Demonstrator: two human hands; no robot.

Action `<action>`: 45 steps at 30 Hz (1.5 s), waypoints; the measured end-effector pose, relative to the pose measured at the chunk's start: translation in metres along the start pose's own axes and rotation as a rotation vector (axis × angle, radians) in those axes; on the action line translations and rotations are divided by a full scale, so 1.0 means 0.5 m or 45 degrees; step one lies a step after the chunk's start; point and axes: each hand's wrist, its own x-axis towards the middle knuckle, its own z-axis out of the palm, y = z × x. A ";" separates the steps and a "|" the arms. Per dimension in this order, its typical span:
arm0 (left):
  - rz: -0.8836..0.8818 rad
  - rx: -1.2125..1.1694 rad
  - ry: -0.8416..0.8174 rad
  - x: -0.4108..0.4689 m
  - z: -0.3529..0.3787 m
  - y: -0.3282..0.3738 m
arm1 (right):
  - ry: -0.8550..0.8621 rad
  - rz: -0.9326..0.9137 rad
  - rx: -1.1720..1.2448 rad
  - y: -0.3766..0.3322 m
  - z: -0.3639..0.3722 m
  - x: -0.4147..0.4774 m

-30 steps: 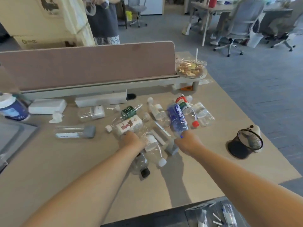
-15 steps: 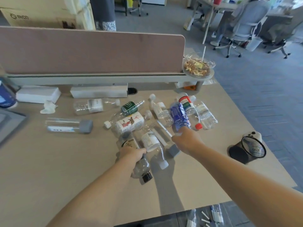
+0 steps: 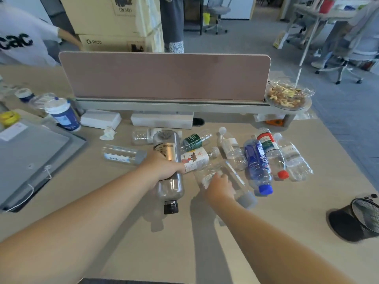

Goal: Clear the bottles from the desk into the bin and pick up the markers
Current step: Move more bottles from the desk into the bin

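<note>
My left hand grips a clear black-capped bottle around its middle, lifted off the desk with the cap pointing toward me. My right hand closes on a clear white-labelled bottle lying at the middle of the pile. Several more empty bottles lie on the desk: a blue-labelled, blue-capped one, a red-capped one, a clear one at the right, a green-labelled one and a white-labelled one with a red figure. White markers lie partly hidden under my right hand.
A pink divider panel stands along the desk's far edge. A black mesh pen cup lies tipped at the right edge. A grey laptop, a blue-white tub, white boxes and a snack bowl are around. A person in white stands far left.
My left hand has lifted the black-capped bottle off the desk. My right hand has moved left from the blue bottle's cap onto the clear white-labelled bottle. The view has tilted up.
</note>
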 end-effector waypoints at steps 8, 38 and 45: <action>-0.081 0.015 -0.042 0.006 -0.024 -0.019 | -0.079 0.130 0.211 0.006 0.095 0.005; 0.909 0.918 -1.395 -0.932 0.992 0.143 | 1.076 1.796 1.044 1.051 -0.110 -0.957; 0.833 1.286 -1.352 -1.034 1.202 -0.149 | 0.801 2.034 1.222 1.194 0.167 -1.115</action>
